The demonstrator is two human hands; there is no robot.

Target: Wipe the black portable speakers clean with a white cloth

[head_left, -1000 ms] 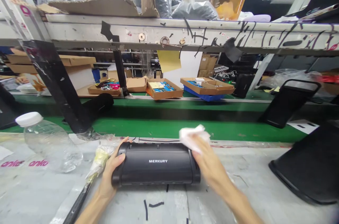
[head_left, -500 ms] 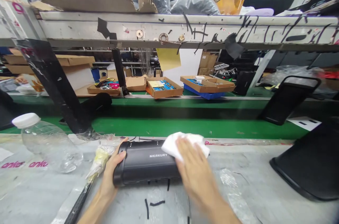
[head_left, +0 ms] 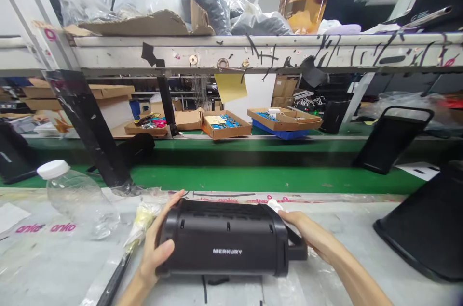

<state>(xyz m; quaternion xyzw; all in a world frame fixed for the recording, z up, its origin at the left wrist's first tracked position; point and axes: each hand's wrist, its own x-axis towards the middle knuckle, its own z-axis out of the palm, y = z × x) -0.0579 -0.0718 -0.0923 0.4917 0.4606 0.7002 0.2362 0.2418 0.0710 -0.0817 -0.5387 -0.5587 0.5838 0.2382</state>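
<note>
Setting: factory or workshop assembly line. Evidence: green conveyor belt runs beyond the far edge of the work table. Past the belt's far edge, open cardboard trays hold small blue parts. Overhead shelf, its front edge stuck with black tape strips, carries clear plastic bags. Black speaker-like units stand along the belt. Stacked cartons and racking visible behind.
</note>
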